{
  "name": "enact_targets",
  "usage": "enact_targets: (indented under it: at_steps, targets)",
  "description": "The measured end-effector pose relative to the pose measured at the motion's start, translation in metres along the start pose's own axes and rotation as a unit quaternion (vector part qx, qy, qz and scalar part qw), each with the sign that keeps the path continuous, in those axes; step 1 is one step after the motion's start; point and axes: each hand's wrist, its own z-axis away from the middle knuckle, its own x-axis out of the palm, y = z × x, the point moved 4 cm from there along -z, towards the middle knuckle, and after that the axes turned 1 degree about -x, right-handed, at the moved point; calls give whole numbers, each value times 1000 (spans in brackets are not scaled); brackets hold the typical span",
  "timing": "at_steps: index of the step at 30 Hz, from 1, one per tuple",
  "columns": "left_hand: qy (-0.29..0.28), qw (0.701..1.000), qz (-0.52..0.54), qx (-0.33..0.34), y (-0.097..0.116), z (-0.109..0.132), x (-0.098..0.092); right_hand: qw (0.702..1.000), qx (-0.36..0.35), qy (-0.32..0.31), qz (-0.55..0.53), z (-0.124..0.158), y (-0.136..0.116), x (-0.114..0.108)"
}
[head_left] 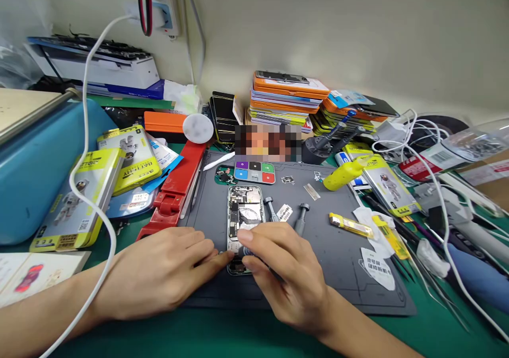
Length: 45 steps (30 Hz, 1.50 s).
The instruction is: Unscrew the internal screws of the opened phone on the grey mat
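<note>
Opened smartphone with a pale frame and bare circuitry lies beneath two hands

From where I stand, it rests face-up on a dark grey work mat. At its lower left edge the bare left hand reaches in with an outstretched forefinger, the other fingers curled; I can't tell whether they grip anything. Over its lower right side, the bare right hand brings thumb and forefinger close together, and I can't make out whether something is pinched there. Just right of the phone stand two grey-handled screwdrivers, with a silvery razor blade between them. Beyond its top end sits a rectangular tray of coloured squares; farther right of it, a bright yellow plastic bottle.
</note>
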Motion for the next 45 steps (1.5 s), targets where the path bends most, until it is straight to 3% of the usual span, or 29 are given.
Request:
enact_targets:
  at_steps: [11, 17, 22, 27, 36, 41, 45]
  targets:
    - [-15, 1000, -16, 2, 3, -3, 2, 998, 39, -23, -41, -2, 0, -2]
    - [4, 1000, 1, -1, 1, -2, 2, 999, 23, -20, -26, 0, 3, 0]
    - [-12, 999, 35, -9, -3, -3, 2, 996, 53, -28, -62, -2, 5, 1]
    - [-7, 998, 52, -20, -7, -4, 2, 999, 29, -12, 17, -3, 3, -6]
    - [-5, 998, 56, -15, -7, -7, 0, 999, 18, -19, 29, -3, -1, -2]
    - [-7, 988, 137, -65, -15, -5, 0, 1000, 8, -11, 27, -4, 2, -1]
    - [26, 953, 236, -190, -28, -2, -1, 999, -2, -14, 32, -5, 5, 1]
